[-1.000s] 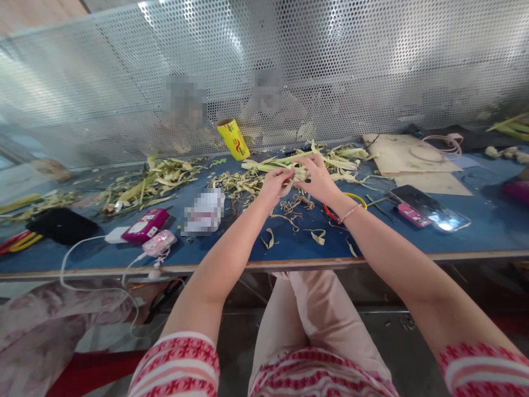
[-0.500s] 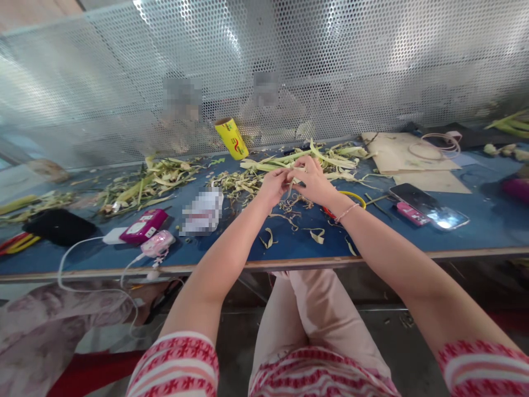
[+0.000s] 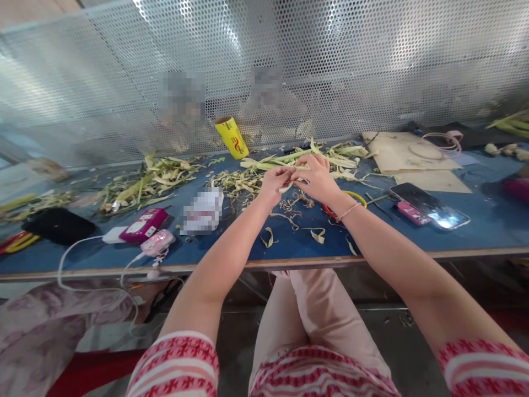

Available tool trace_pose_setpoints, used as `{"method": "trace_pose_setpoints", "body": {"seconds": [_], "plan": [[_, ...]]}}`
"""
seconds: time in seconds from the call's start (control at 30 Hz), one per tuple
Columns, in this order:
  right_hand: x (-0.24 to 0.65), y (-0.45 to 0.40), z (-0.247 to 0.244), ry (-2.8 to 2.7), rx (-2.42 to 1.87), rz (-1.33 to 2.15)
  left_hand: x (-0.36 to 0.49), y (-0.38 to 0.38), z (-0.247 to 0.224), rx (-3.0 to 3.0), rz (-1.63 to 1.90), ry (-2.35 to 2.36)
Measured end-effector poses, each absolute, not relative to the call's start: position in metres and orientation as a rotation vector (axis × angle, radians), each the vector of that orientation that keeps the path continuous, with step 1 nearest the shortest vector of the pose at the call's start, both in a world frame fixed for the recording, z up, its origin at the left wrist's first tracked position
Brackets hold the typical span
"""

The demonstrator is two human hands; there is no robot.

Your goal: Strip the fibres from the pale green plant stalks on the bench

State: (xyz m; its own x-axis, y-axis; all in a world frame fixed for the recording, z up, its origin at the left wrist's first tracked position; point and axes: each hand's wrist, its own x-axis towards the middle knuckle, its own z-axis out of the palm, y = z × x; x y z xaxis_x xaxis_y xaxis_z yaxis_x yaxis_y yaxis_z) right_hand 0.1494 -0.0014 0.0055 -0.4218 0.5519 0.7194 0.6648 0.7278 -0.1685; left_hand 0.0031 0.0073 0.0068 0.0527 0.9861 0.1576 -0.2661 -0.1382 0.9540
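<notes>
My left hand [image 3: 276,183] and my right hand [image 3: 314,175] meet over the blue table, fingertips pinched together. Between them is a pale plant strip [image 3: 285,189], mostly covered by the fingers. Just behind the hands lies a heap of pale green leafy stalks [image 3: 275,161]. Left of them spreads a pile of short, curled plant scraps [image 3: 237,182]. Thin brownish shreds [image 3: 295,205] and a few loose pale peelings [image 3: 317,236] are scattered in front. A red and yellow ring [image 3: 357,197] rests beside my right wrist, partly hidden by it.
A yellow tube [image 3: 232,138] leans by the perforated metal screen [image 3: 330,71]; people show behind it. Another stalk pile [image 3: 152,179], a black pouch [image 3: 58,226] and a purple device [image 3: 144,226] with cables lie left. Phones [image 3: 430,205] and brown cardboard [image 3: 407,151] lie right.
My fingers have shifted slightly around the pale plant strip, whose end now points lower left beneath my left fingertips. Both hands stay over the same spot.
</notes>
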Motion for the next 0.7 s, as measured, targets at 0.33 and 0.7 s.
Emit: {"method": "trace_pose_setpoints", "body": {"seconds": [0.33, 0.7], "plan": [[0.151, 0.008, 0.013, -1.763, -0.928, 0.316, 0.003, 0.010, 0.001, 1.420, 1.351, 0.813], [0.154, 0.017, 0.009, -1.613, -1.043, 0.621, 0.002, 0.008, 0.001, 1.695, 1.348, 0.986]]}}
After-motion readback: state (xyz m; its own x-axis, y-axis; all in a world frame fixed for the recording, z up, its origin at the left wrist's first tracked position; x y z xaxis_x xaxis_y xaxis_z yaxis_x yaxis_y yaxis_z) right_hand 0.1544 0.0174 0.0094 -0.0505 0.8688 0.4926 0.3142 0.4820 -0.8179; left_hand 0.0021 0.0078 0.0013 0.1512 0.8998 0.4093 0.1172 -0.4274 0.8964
